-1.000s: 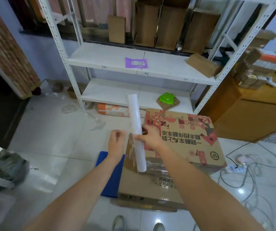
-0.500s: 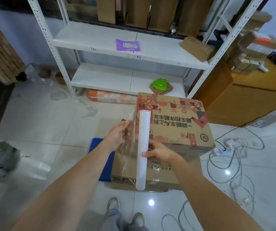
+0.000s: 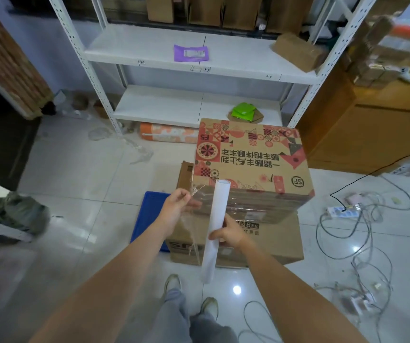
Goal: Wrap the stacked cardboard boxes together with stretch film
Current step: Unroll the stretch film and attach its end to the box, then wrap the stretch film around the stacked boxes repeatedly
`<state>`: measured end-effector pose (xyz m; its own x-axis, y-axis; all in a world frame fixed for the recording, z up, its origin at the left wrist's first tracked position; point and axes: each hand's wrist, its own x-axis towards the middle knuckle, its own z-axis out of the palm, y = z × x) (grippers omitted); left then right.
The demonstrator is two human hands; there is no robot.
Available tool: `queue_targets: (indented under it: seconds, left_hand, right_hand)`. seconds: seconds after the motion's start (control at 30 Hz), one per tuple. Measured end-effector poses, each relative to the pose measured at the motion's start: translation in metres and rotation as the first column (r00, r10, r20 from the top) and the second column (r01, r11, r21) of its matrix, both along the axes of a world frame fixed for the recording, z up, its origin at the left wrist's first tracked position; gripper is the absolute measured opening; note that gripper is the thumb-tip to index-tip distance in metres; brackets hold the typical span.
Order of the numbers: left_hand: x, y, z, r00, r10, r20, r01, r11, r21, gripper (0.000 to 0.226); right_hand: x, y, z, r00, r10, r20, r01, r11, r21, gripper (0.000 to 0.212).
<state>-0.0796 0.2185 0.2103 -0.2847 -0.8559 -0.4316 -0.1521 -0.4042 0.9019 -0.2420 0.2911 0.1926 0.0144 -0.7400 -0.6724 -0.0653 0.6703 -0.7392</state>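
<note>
- Nearest of all, two shoes [image 3: 191, 295] stand on the shiny floor [image 3: 75, 169], close to the boxes.
- The right hand [image 3: 227, 233] has its fingers curled round the low part of the white roll [image 3: 215, 229] of stretch film. The roll stands almost upright, tipped a little.
- A clear sheet of film [image 3: 195, 219] runs from the roll to the left hand [image 3: 176, 206]. The thumb and fingers pinch its loose top edge.
- Just behind the hands sit the stacked boxes: the printed top box [image 3: 251, 162] on the plain bottom box [image 3: 268, 241]. Some film already shines on the near side of the top box.
- I think this is the start of a new turn: the film end is pulled out but not yet stuck on.
- Next, the loose end needs pressing onto the near left corner, then the roll must go round the stack, pulled tight.
- Far back stands a white shelf [image 3: 199, 68].
</note>
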Motion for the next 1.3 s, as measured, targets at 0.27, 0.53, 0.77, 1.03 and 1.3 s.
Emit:
queue_targets:
  seconds: [0.27,0.53,0.77,1.03,1.3]
  left_hand:
    - [0.013,0.011,-0.016,0.998,-0.037,-0.041,0.039,0.998,0.047,0.022]
    - [0.032,-0.006,-0.046,0.912,-0.378,0.161,0.385,0.923,-0.018,0.054]
    - [0.021,-0.028,-0.045,0.998,-0.067,0.013,0.068,0.993,-0.098,0.017]
    - [0.019,-0.044,-0.060,0.991,0.085,-0.107,-0.076,0.993,0.090,0.020]
    - [0.016,-0.049,-0.054,0.993,0.058,-0.108,-0.044,0.991,0.123,0.017]
  right_hand:
    - [0.010,0.008,-0.016,1.000,-0.026,0.009,0.026,0.998,-0.055,0.046]
    - [0.019,-0.011,-0.032,0.999,0.013,-0.044,-0.016,0.998,-0.068,0.041]
    - [0.028,-0.026,-0.049,0.997,-0.022,-0.073,0.020,0.999,-0.027,0.037]
    - [0.040,-0.047,-0.059,0.966,-0.193,-0.174,0.181,0.980,-0.086,0.028]
    - [0.037,-0.053,-0.062,0.839,-0.417,-0.351,0.379,0.909,-0.175,0.044]
